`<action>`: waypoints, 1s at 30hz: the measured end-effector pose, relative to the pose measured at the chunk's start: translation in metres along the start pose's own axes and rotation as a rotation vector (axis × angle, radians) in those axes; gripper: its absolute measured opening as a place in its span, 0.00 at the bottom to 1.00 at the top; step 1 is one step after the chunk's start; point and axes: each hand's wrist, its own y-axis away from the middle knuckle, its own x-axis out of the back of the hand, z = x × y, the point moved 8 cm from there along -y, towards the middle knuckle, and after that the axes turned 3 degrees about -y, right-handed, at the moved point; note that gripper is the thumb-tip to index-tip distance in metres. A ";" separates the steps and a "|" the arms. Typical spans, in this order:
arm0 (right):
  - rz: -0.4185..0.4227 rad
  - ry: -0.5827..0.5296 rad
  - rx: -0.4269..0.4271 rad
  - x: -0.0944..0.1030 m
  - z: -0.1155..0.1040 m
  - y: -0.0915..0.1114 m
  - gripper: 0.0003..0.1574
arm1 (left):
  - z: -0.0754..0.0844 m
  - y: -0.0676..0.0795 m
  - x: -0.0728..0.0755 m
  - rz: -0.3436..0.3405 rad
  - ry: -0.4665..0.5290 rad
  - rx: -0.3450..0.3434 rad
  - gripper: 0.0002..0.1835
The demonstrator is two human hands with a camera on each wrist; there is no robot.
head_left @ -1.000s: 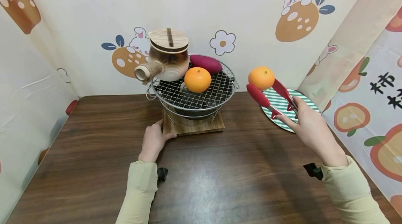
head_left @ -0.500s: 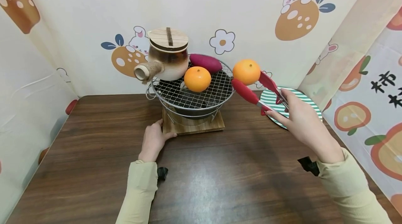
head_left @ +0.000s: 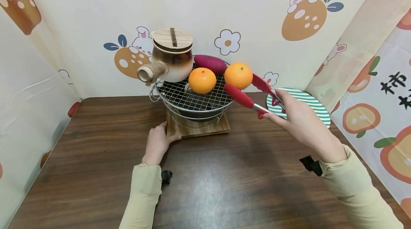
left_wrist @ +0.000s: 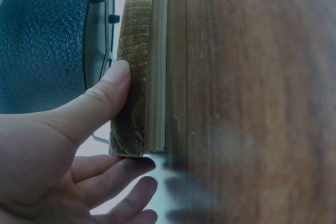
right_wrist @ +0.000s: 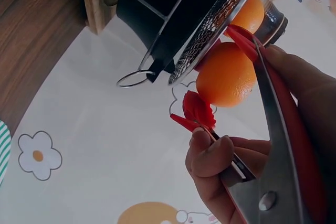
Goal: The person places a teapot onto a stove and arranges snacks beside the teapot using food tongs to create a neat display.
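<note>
My right hand [head_left: 305, 122] grips a pair of red-tipped metal tongs [head_left: 245, 100]. Between the tong heads is an orange [head_left: 238, 75], held over the right side of a round wire grill rack [head_left: 205, 105]. In the right wrist view, this orange [right_wrist: 226, 74] overlaps the rack's edge. Another orange [head_left: 202, 80] sits mid-rack, in front of a purple sweet potato [head_left: 210, 64]. My left hand [head_left: 156, 144] holds the front left corner of the wooden board [head_left: 199, 131] under the stove, its thumb [left_wrist: 102, 95] against the board's edge in the left wrist view.
A clay pot [head_left: 176, 65] with a wooden lid and rope-wrapped handle stands on the rack's left side. Behind it rises a patterned curtain [head_left: 257, 15]. A green-striped round mat [head_left: 313, 102] lies at the table's back right. Wire rings stick out from the stove's sides.
My right hand has carried the orange in the tongs leftward, from over the striped mat to the grill rack's right side. The left hand has stayed at the board's corner.
</note>
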 end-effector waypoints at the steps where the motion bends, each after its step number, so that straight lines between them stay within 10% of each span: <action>1: -0.004 -0.001 0.004 0.000 -0.001 -0.001 0.49 | 0.000 0.000 0.000 0.000 0.001 0.000 0.44; 30: -0.122 0.019 0.009 0.005 -0.017 -0.010 0.47 | 0.001 0.001 0.001 0.006 0.005 -0.006 0.44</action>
